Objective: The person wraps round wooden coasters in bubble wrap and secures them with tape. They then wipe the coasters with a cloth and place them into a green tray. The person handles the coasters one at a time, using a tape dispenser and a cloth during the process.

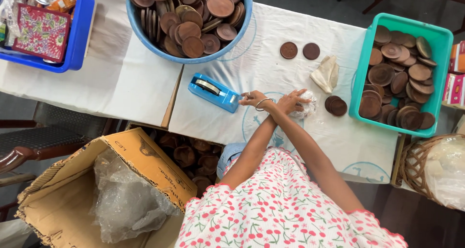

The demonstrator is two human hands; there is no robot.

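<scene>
My arms are crossed over a white-covered table [271,59]. My left hand [292,101] presses down on a small bundle wrapped in clear bubble wrap [307,107] and holds it. My right hand [252,99], with a bangle on the wrist, reaches left to the cutter end of a blue tape dispenser [213,90], fingers pinched at the tape end. A short stack of round brown wooden discs [336,105] lies just right of the bundle.
A blue basin [244,23] and a teal crate [363,64] hold several wooden discs. Two loose discs [300,50] and a folded cloth [325,73] lie on the table. An open cardboard box with bubble wrap [121,194] stands lower left, a wicker basket [416,165] right, a blue bin [80,39] top left.
</scene>
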